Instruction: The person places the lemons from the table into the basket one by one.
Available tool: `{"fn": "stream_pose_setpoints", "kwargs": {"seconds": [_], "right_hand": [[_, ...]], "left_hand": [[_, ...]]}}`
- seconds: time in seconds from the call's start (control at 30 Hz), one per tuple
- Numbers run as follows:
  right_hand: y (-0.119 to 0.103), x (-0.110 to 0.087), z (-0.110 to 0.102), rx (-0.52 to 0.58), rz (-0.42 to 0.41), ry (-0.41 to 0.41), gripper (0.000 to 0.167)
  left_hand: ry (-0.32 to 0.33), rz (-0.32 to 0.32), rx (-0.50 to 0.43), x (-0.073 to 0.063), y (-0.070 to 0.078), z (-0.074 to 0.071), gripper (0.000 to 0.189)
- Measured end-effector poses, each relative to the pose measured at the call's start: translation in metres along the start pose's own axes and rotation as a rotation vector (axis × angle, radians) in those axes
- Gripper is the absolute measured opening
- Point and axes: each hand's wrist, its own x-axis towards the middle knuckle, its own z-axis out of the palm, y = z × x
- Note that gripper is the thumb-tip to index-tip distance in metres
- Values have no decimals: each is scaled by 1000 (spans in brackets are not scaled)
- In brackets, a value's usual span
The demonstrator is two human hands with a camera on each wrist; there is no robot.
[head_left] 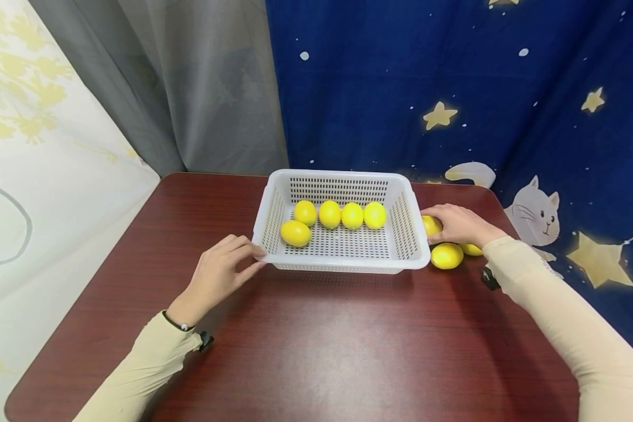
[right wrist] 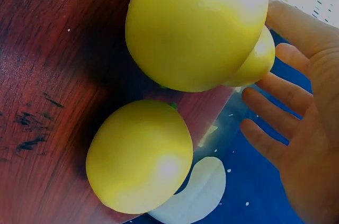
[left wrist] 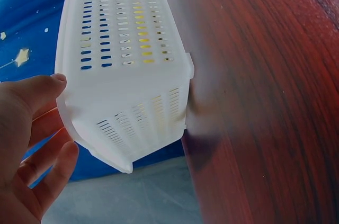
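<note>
A white perforated plastic basket (head_left: 343,262) stands on the table, with several yellow lemons (head_left: 329,214) inside. At its near left corner my left hand (head_left: 218,269) pinches the rim, thumb on the outer wall (left wrist: 119,83) in the left wrist view. My right hand (head_left: 456,224) is just beyond the basket's right end, thumb and fingers around a lemon (head_left: 431,226). In the right wrist view that lemon (right wrist: 257,65) is partly hidden behind a nearer one (right wrist: 196,28). Another lemon (head_left: 446,256) lies just in front of the right hand, and one more (head_left: 472,249) shows below the wrist.
The dark red wooden table (head_left: 316,351) has rounded corners. Behind it hang a grey curtain (head_left: 227,88) and a blue curtain (head_left: 374,88) with stars and a cat. A white patterned cloth (head_left: 42,205) hangs along the left side.
</note>
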Motion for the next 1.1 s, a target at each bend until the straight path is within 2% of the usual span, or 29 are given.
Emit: {"fn": "stream_pose_setpoints", "kwargs": {"seconds": [0.3,0.57,1.1], "right_hand": [[3,2,1,-35,17,-10,72],[7,3,3,-53,39,-29,73],[9,6,10,-96,56,31,67]], "left_hand": [[-11,-11,-2,1,2,0,17],[5,-6,0,0,2,0,17],[8,-7,-9,0,2,-1,16]]}}
